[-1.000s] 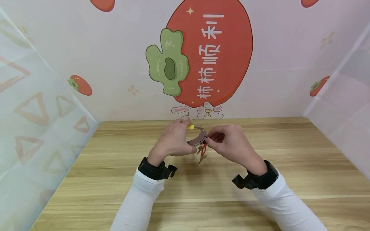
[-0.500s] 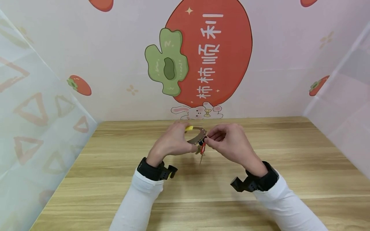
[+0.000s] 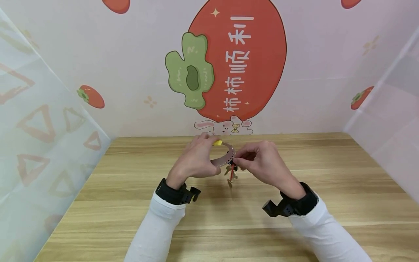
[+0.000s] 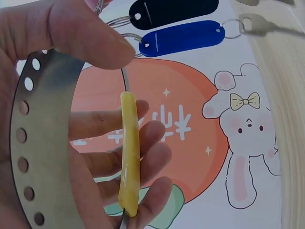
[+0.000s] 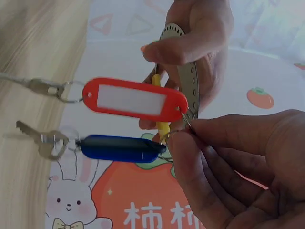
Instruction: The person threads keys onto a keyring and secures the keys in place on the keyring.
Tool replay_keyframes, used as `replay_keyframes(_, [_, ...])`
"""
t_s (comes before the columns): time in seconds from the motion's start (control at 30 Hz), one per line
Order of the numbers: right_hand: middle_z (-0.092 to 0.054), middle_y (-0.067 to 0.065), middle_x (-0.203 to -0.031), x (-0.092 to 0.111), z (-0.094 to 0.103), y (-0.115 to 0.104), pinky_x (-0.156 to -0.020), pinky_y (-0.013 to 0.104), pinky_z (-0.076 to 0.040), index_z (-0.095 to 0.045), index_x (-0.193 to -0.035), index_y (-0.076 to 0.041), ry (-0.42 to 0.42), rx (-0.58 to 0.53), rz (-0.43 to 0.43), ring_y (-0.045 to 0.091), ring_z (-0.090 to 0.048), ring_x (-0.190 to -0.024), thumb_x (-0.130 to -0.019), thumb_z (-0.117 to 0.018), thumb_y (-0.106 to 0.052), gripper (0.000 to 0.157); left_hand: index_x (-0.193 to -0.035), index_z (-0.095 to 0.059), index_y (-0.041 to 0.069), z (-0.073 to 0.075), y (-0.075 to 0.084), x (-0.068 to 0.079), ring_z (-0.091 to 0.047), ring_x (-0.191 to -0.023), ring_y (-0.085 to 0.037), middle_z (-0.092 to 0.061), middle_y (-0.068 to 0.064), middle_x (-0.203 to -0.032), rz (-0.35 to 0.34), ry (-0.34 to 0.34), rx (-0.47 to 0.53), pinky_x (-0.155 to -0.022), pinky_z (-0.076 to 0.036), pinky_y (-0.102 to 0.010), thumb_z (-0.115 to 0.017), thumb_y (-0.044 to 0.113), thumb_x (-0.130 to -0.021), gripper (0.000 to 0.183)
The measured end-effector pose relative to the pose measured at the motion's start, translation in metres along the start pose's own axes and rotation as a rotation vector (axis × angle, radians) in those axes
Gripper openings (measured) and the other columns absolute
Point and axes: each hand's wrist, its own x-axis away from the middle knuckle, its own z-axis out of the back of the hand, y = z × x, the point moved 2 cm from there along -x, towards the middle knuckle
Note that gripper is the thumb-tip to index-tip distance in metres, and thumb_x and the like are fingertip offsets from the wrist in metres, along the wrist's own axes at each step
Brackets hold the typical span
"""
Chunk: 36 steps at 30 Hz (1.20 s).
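My left hand (image 3: pixel 198 158) grips a large metal ring, whose flat band (image 4: pixel 45 133) has a row of holes along it. Its opposite side is a thin rod with a yellow sleeve (image 4: pixel 129 152), and the fingers lie around and behind this. To the right, my right hand (image 3: pixel 263 163) pinches a small split ring (image 5: pixel 169 143) between thumb and index finger at the band's edge. Plastic key tags dangle below: a red one (image 5: pixel 136 99), a blue one (image 5: pixel 119 149) and a black one (image 4: pixel 176 13). Keys (image 5: pixel 45 145) hang from small rings at the tags' lower ends.
Under the hands lies a wood-grain table (image 3: pixel 216 233). A printed backdrop (image 3: pixel 311 91) with a big persimmon (image 3: pixel 258 72) and a rabbit rises behind its far edge. Patterned side panels (image 3: pixel 42 120) flank the table at left and right.
The hanging tags and keys have swung and turned, now lying slightly further right. Both hands shift only a little and keep hold of the ring and the tags' split ring.
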Motion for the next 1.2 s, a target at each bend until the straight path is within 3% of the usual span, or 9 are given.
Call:
replay_keyframes(0.2, [-0.072, -0.003, -0.075, -0.001, 0.0, 0.002, -0.059, 0.026, -0.054, -0.08, -0.086, -0.007, -0.007, 0.01, -0.031, 0.008, -0.066, -0.063, -0.086, -0.079, -0.006, 0.001, -0.14, -0.056, 0.007, -0.001, 0.0, -0.001, -0.049, -0.11, -0.028, -0.055, -0.01, -0.121, 0.009, 0.005, -0.009, -0.094, -0.044, -0.047, -0.084, 0.02, -0.069, 0.077])
replay_keyframes(0.5, [-0.073, 0.0, -0.079, -0.001, -0.009, 0.002, -0.064, 0.027, -0.057, -0.077, -0.087, -0.004, 0.099, 0.053, -0.093, 0.009, -0.069, -0.069, -0.085, -0.08, -0.008, 0.005, -0.144, -0.05, 0.002, -0.002, 0.0, -0.001, -0.048, -0.109, -0.033, -0.052, -0.016, -0.124, 0.09, 0.069, 0.011, -0.092, -0.042, -0.047, -0.082, 0.021, -0.071, 0.082])
replay_keyframes(0.77, [-0.073, 0.002, -0.078, 0.0, -0.011, 0.0, -0.062, 0.028, -0.056, -0.078, -0.086, -0.001, 0.113, 0.077, -0.031, 0.01, -0.067, -0.067, -0.087, -0.075, -0.003, 0.004, -0.148, -0.048, 0.004, -0.002, -0.001, 0.0, -0.046, -0.112, -0.034, -0.051, -0.016, -0.126, 0.101, 0.031, -0.032, -0.097, -0.041, -0.05, -0.082, 0.024, -0.071, 0.087])
replay_keyframes(1.2, [-0.072, -0.002, -0.078, -0.002, -0.01, 0.002, -0.06, 0.027, -0.055, -0.079, -0.086, -0.006, 0.03, 0.061, 0.033, 0.007, -0.065, -0.066, -0.085, -0.076, 0.002, 0.008, -0.145, -0.049, 0.002, -0.005, 0.0, 0.001, -0.046, -0.115, -0.036, -0.05, -0.017, -0.126, 0.096, -0.009, -0.087, -0.096, -0.042, -0.051, -0.085, 0.026, -0.069, 0.088])
